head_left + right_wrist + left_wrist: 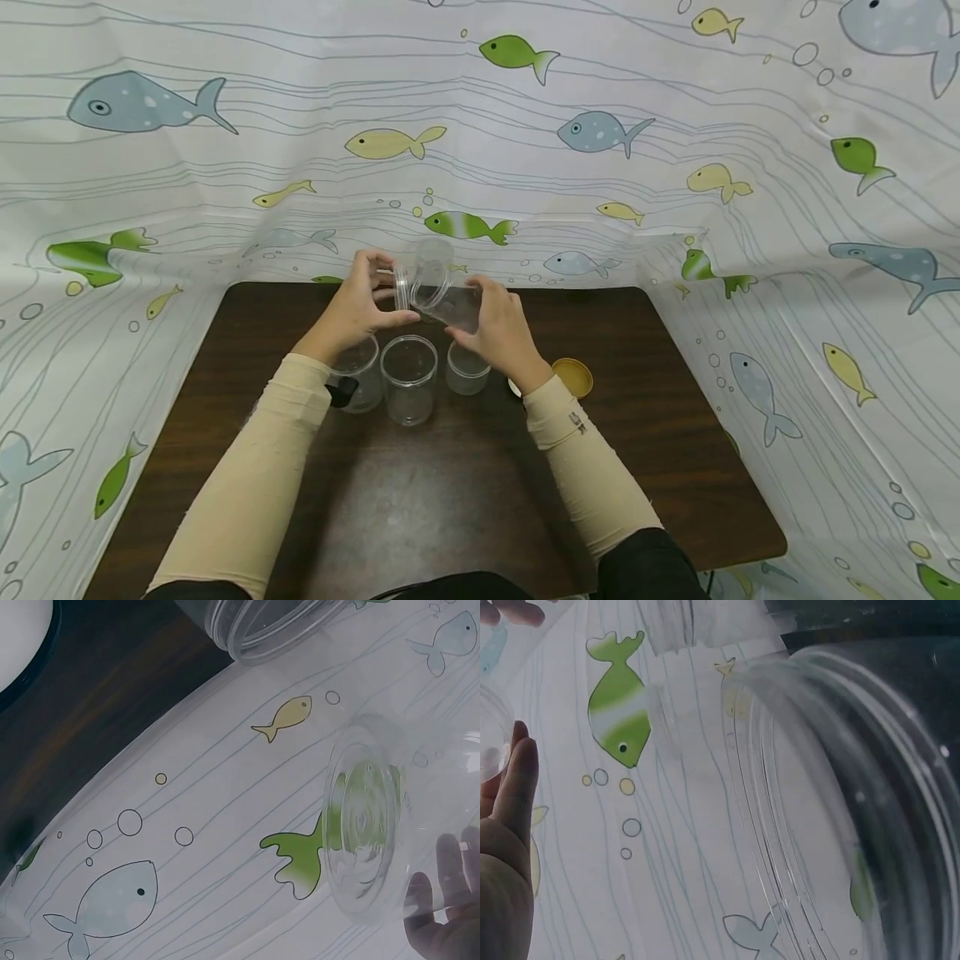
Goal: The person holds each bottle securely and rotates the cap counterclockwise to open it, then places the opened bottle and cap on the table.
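Above the back of the table, my left hand [360,302] grips a clear plastic piece with a ridged, threaded rim [402,288]. The rest of that piece is hard to make out. My right hand [504,323] holds a clear plastic jar [459,308] tilted, its round mouth towards the left hand. Both rims lie close together; whether they touch I cannot tell. In the right wrist view the base of a clear jar [364,825] shows beside the fingers. Another clear cylindrical shape [435,250] appears just above the rims.
On the dark wooden table [420,508] stand clear open jars: one at left [358,383], partly behind the left wrist, a tall one [409,392] and a smaller one [468,375]. A gold lid [573,378] lies right of the right wrist. A fish-patterned sheet [300,100] surrounds the table.
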{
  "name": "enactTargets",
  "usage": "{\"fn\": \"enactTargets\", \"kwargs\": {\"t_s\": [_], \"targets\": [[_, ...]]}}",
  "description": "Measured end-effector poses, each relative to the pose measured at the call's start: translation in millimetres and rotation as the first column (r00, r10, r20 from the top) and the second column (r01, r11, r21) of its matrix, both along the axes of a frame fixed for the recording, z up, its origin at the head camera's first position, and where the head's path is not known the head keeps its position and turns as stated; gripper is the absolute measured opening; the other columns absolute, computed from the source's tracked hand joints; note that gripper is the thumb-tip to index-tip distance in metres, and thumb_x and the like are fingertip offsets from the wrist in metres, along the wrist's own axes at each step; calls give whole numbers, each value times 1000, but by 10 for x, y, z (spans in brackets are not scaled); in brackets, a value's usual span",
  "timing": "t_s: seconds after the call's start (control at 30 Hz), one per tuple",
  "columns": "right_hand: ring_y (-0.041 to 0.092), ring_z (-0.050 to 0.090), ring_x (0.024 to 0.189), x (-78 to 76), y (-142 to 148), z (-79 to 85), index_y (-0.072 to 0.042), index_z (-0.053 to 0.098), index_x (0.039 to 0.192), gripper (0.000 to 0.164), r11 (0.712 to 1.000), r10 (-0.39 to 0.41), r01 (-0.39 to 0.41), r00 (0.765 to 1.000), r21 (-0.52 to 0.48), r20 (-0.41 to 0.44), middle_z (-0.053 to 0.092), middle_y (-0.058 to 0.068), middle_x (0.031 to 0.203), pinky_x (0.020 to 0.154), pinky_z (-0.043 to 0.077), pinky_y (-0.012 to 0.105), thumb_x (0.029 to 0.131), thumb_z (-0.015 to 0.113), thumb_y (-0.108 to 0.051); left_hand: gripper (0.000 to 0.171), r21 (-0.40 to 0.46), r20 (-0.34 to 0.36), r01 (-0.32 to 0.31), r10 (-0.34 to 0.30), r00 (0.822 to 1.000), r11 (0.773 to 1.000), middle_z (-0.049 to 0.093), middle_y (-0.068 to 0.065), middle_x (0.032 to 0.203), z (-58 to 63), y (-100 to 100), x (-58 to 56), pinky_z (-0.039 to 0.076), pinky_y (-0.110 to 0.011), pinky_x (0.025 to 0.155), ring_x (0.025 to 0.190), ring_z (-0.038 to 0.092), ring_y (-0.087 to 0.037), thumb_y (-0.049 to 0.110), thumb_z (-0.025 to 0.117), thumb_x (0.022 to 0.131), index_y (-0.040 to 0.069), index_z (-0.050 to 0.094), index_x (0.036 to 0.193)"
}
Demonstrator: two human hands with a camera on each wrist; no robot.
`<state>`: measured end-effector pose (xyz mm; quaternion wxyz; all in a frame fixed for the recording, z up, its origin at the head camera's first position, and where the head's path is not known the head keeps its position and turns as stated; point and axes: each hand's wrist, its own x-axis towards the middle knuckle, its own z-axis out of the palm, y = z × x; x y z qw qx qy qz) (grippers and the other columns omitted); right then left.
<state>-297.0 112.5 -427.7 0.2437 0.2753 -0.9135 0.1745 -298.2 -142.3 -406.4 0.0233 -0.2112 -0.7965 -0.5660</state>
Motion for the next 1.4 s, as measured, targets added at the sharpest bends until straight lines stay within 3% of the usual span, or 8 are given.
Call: {"fn": "enactTargets", "kwargs": {"t_s": [0.1,0.27,0.37,0.57,0.73,1.03,1.2,1.4], "targets": [[31,61,110,-22,29,20,2,46,137,85,999,-8,8,1000,-35,2,59,16,125,86,46,47,76,90,-37,89,-62,-90,-18,12,996,998,44,-22,140,-3,-16,-16,43,-49,109,129,50,-38,15,88,81,6,33,151],[32,58,114,-90,106,19,0,43,138,84,992,-24,32,997,-122,70,59,17,124,92,46,50,78,89,-36,77,-178,-221,-143,102,970,974,53,-12,137,-21,-65,-20,42,-54,99,119,49,-37,27,87,80,11,50,146],[34,58,115,-139,175,-10,-2,42,139,82,981,-38,60,992,-186,117,58,17,125,94,46,51,80,88,-35,80,-157,-195,-159,127,972,975,53,-12,137,-17,-86,-11,44,-52,95,114,51,-36,25,88,80,12,49,147],[34,57,119,-224,318,-92,-3,38,140,81,950,-46,93,985,-297,164,54,15,132,96,46,52,82,87,-32,85,-123,-96,-159,147,984,980,48,-9,147,-20,-124,1,45,-54,103,121,55,-37,24,90,79,11,42,150],[31,53,125,-270,406,-165,-6,33,143,81,936,-66,132,976,-327,207,50,11,138,101,41,54,85,84,-34,88,-79,-34,-163,161,986,983,45,-8,149,-31,-197,-1,40,-51,111,134,48,-36,23,89,81,7,35,148],[36,54,118,-347,516,-321,-5,34,143,79,905,-132,229,953,-359,274,50,18,137,99,42,55,87,82,-34,91,-41,4,-166,167,986,985,45,-16,149,-25,-297,-3,46,-51,105,125,60,-36,20,82,87,6,26,157],[40,51,120,-403,563,-441,-2,31,142,79,900,-138,237,951,-366,278,44,25,136,99,45,54,88,81,-30,89,-22,13,-227,227,974,974,53,-20,143,-78,-366,16,50,-52,99,122,61,-40,24,80,90,8,23,157],[40,34,129,-446,631,-612,-3,30,142,79,893,-163,252,953,-373,254,31,23,137,104,44,53,87,82,-27,87,-77,-71,-346,341,938,935,33,-18,149,-139,-442,31,47,-40,86,108,52,-32,33,81,88,8,31,155]]}}
